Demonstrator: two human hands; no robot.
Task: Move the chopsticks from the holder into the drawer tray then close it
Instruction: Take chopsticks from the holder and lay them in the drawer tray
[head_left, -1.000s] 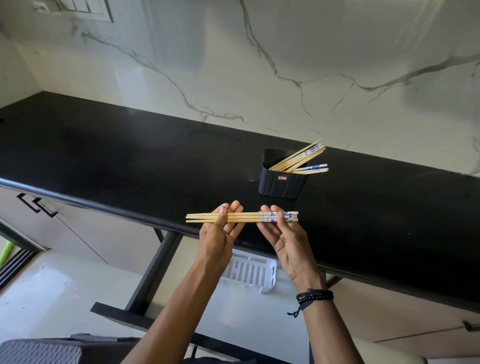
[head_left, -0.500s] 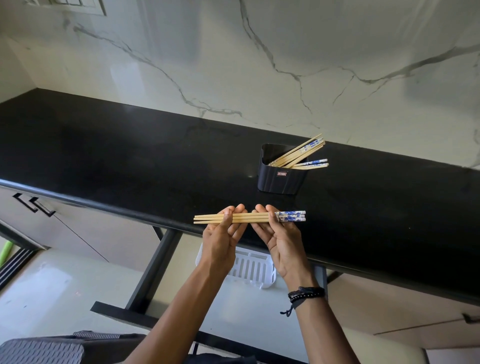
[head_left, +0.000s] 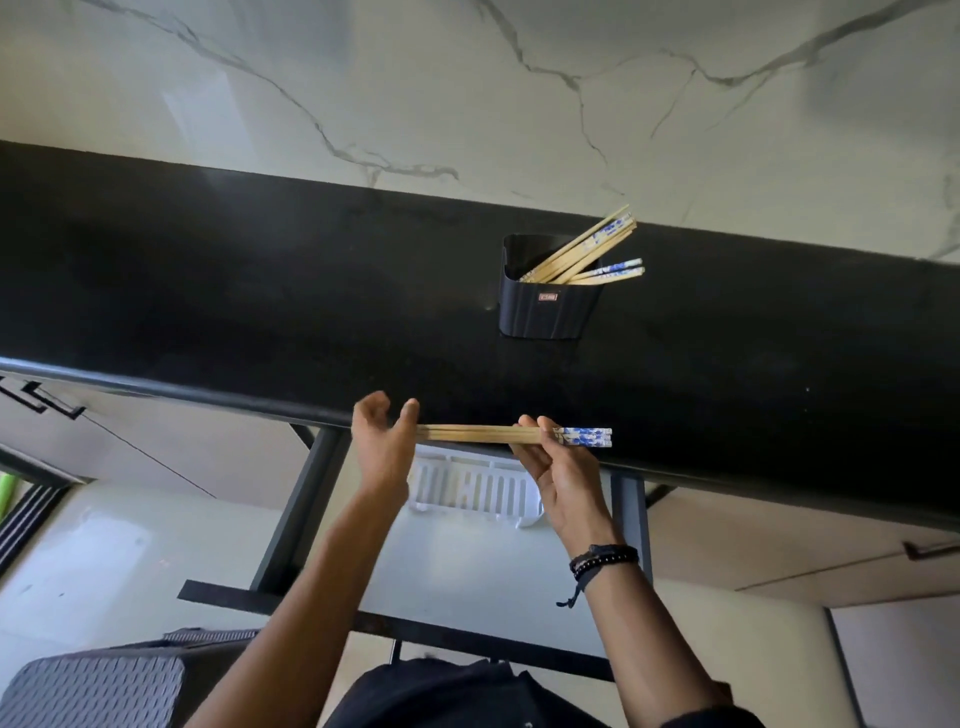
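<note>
Right hand (head_left: 558, 467) is pinching a level bundle of chopsticks (head_left: 478, 434) near its patterned ends, over the near edge of the black surface (head_left: 260, 291), above the white drawer tray (head_left: 467, 491). Left hand (head_left: 382, 447), grip apart, is touching the plain tips. Pinched at one end only, the sticks are probably risking fanning out and dropping past the tray. More are leaning in the holder (head_left: 550, 309), farther back.

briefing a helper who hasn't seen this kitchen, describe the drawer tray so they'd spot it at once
Find the long black countertop under the marble wall; below its front edge a drawer stands pulled open. At the back of the drawer's pale floor lies the tray. It is the only white, slatted plastic piece there, unlike the black holder up on that countertop.
</note>
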